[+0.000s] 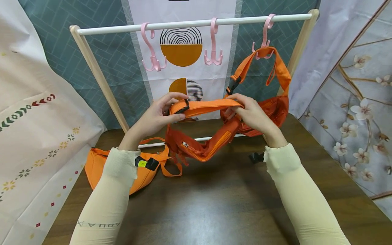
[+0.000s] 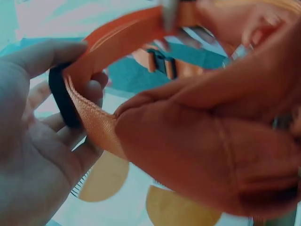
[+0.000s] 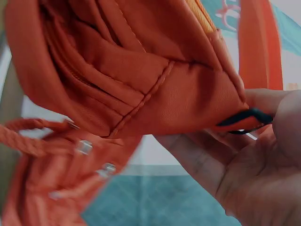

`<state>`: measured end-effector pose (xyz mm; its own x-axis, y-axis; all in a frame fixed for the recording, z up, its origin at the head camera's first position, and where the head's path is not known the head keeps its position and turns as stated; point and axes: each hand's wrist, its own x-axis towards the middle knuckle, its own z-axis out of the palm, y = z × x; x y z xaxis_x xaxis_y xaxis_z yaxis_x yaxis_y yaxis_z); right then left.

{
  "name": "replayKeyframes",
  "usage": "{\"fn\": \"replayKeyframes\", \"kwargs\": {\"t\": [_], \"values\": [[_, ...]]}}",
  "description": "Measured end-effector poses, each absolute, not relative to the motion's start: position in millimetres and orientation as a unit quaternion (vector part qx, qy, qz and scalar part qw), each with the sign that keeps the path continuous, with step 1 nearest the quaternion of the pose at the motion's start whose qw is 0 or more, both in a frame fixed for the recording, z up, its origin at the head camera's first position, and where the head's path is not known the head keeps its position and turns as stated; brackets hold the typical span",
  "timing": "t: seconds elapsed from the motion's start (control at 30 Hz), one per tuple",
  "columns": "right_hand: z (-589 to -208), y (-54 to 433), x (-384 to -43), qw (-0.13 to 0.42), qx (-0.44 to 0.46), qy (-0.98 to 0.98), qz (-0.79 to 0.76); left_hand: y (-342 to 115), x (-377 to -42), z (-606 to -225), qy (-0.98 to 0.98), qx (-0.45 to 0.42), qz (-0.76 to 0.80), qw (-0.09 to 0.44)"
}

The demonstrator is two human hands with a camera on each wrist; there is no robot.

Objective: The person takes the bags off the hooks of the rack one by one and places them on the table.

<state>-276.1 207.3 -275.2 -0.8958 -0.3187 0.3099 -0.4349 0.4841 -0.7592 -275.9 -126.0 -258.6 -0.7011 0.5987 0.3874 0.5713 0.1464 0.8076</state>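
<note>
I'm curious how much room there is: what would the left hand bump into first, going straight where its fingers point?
Beyond the orange strap it holds, the left hand would probably meet the right hand first, though depth is unclear.

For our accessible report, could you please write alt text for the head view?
A person's left hand and right hand hold up a red waist bag, its orange strap spanning between them. Behind it, a second red bag hangs from a pink hook on a white rail. At left, an orange bag lies on a brown table.
</note>
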Motion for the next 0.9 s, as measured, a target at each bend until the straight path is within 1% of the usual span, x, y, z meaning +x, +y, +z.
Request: {"fn": "replayKeyframes", "kwargs": {"t": [0.2, 0.33, 0.5, 0.63, 0.8, 0.9], "values": [[-239.6, 202.9, -267.6, 0.094, 0.221, -0.891, 0.387, -133.6, -279.2, -280.5, 0.75, 0.392, 0.526, 0.091], [-215.0, 191.9, -260.9, 0.111, 0.223, -0.908, 0.336, -132.5, -279.7, -298.8, 0.77, 0.385, 0.497, 0.108], [-188.1, 178.4, -250.6, 0.131, 0.234, -0.922, 0.28, -130.1, -279.3, -326.9, 0.802, 0.36, 0.467, 0.096], [-175.0, 174.2, -246.8, 0.124, 0.228, -0.927, 0.27, -130.5, -275.7, -345.4, 0.803, 0.34, 0.479, 0.098], [-172.0, 186.4, -249.8, 0.102, 0.202, -0.931, 0.287, -128.0, -271.9, -358.2, 0.77, 0.351, 0.523, 0.1], [-177.0, 200.7, -254.4, 0.098, 0.194, -0.929, 0.301, -128.1, -269.6, -359.4, 0.74, 0.35, 0.568, 0.088]]}}
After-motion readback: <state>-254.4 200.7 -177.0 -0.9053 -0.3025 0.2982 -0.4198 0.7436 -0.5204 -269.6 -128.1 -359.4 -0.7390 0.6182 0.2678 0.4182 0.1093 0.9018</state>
